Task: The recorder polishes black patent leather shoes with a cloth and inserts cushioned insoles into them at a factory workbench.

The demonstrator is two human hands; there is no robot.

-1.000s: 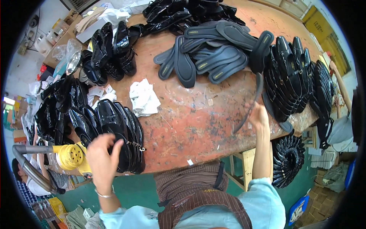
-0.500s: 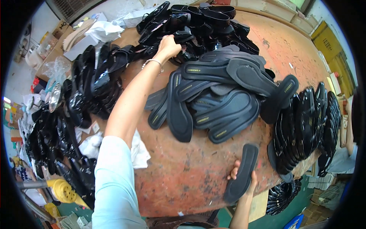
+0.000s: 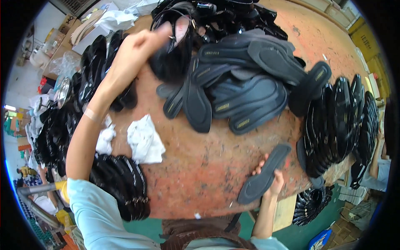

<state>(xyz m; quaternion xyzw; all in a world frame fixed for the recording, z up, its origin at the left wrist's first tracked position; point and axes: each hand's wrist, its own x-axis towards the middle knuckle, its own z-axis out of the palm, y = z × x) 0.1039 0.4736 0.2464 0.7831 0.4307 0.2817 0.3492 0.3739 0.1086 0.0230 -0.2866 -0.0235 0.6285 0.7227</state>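
Observation:
My right hand (image 3: 273, 179) is closed around a black insole (image 3: 259, 183), held tilted over the near right part of the table (image 3: 187, 179). Up at the far left, my left hand (image 3: 148, 45) grips a glossy black shoe (image 3: 168, 66) whose opening shows a pale pink lining. Both the hand and the shoe are smeared by motion, so the exact finger placement is unclear. Between the hands lies a heap of black insoles (image 3: 250, 96), several with small gold print.
Glossy black shoes (image 3: 225, 18) are piled at the back. Rows of shoes stand at the right (image 3: 333, 121) and left (image 3: 91, 71), with more shoes (image 3: 121, 183) at the near left. A crumpled white cloth (image 3: 145, 139) lies on the table. Another person's arm (image 3: 377, 154) shows at the far right.
My left hand has come back from the rear pile toward the left, bringing a black shoe with it. The insole in my right hand has tilted further over. My view has shifted a little.

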